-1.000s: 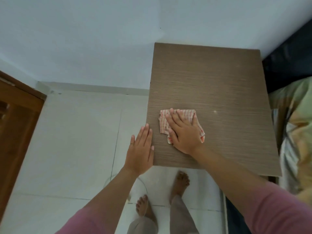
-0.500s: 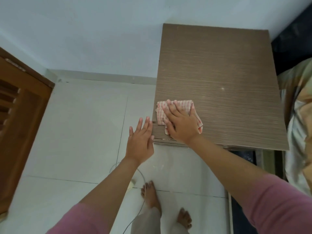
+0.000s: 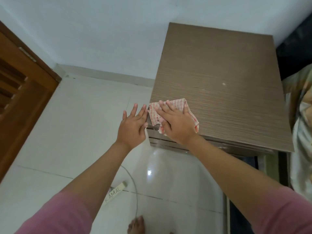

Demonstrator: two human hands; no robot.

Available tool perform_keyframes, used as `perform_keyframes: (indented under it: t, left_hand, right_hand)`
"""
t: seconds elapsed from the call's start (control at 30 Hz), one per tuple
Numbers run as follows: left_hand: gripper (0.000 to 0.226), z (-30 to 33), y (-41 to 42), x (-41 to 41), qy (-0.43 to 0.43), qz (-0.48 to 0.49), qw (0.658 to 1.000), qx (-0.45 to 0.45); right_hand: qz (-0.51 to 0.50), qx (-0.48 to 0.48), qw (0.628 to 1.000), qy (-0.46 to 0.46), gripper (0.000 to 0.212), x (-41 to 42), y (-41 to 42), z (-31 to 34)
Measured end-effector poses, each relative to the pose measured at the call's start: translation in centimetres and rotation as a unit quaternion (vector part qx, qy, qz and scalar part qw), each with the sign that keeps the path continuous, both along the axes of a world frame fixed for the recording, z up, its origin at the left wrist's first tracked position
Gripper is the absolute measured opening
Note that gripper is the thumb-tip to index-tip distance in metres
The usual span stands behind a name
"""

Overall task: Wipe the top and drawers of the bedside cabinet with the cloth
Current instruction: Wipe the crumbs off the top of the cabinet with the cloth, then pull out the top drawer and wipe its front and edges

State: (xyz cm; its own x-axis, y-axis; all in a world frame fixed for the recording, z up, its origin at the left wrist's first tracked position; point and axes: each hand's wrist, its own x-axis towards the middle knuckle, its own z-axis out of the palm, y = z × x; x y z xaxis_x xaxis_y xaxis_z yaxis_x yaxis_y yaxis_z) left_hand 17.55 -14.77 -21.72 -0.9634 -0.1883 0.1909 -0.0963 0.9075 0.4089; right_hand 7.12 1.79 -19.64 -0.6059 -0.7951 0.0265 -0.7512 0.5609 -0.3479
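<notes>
The bedside cabinet (image 3: pixel 219 78) has a brown wood-grain top and stands against the white wall. A red-and-white checked cloth (image 3: pixel 181 105) lies at the top's front left corner, its lower edge hanging over the front. My right hand (image 3: pixel 175 124) presses flat on the cloth with straight fingers. My left hand (image 3: pixel 133 125) is spread flat beside the cabinet's left edge, fingertips touching the corner. Drawer fronts (image 3: pixel 168 143) show just under the top's front edge.
A brown wooden door (image 3: pixel 22 92) stands at the left. A white power strip (image 3: pixel 116 191) with a grey cable lies on the tiled floor below the hands. Bedding (image 3: pixel 302 125) crowds the cabinet's right side. My bare foot (image 3: pixel 136 225) is at the bottom.
My right hand slid the cloth toward the front left corner, where it now hangs over the front edge. My view pulled back, showing the drawer fronts. The left hand stayed beside the left edge.
</notes>
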Motion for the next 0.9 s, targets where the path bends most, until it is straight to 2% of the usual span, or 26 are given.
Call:
perform_keyframes:
  t: [0.17, 0.27, 0.37, 0.53, 0.73, 0.9]
  left_hand:
    - [0.046, -0.9, -0.1, 0.2, 0.035, -0.018, 0.999, -0.003]
    - [0.044, -1.8, -0.3, 0.4, 0.08, -0.021, 0.997, -0.003]
    - [0.043, -2.9, -0.2, 0.5, 0.134, -0.018, 0.991, 0.027]
    - [0.041, -4.5, -0.7, -0.2, 0.232, -0.024, 0.972, 0.04]
    - [0.032, -6.4, -0.7, -1.6, 0.364, -0.027, 0.931, 0.029]
    - [0.026, -6.8, 0.3, -0.7, 0.373, -0.021, 0.926, 0.054]
  right_hand:
    - [-0.001, -0.008, 1.0, 0.014, 0.06, 0.1, 0.1, -0.5]
    - [-0.01, -0.076, 0.997, 0.021, 0.055, 0.9, 0.4, -0.9]
    - [-0.014, -0.148, 0.986, 0.08, 0.042, 1.6, 1.2, -1.7]
    - [-0.022, -0.215, 0.957, 0.194, 0.036, 1.7, 1.4, -2.8]
    - [-0.019, -0.219, 0.929, 0.298, 0.027, 1.2, 0.8, -4.3]
    - [-0.019, -0.221, 0.925, 0.308, 0.03, 3.1, 2.1, -5.3]
